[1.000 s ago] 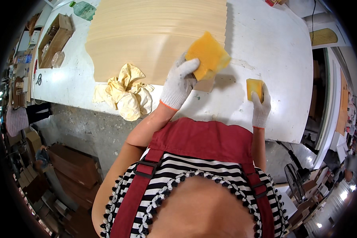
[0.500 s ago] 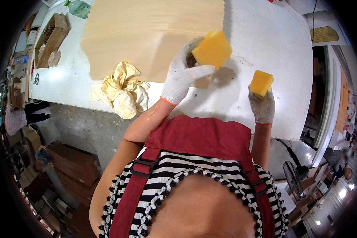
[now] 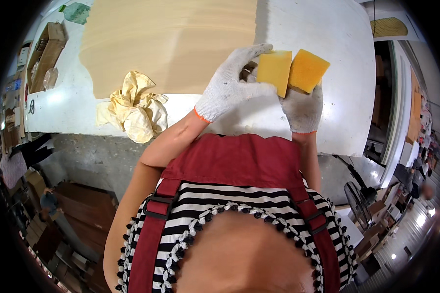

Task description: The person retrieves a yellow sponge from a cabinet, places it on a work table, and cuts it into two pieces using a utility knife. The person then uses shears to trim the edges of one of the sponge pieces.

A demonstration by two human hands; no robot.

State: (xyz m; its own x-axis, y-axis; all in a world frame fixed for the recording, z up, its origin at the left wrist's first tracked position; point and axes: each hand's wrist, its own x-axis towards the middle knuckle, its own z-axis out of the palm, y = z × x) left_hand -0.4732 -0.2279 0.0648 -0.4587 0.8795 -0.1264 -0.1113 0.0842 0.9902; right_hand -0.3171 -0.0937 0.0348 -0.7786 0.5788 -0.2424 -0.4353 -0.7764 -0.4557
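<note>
White knit gloves cover both of my hands. My left hand is closed on a pale yellow sponge block, thumb below it and fingers above. An orange-yellow sponge block is in my right hand, whose glove is greyer and stained; its fingers are partly hidden behind the block. The two blocks are side by side, their edges touching or nearly so, above the white tabletop. To the left of my hands a thin tan sheet with wavy edges lies flat.
A crumpled cream cloth lies at the table's front edge. Further left are a wooden box, scissors and a green-tinted plastic bottle. A black fan stands on the floor at the right, brown cartons at the left.
My hands have come together: the right has moved up and inward with its sponge. The left sponge has turned and now meets the other block. The whole view has shifted slightly.
</note>
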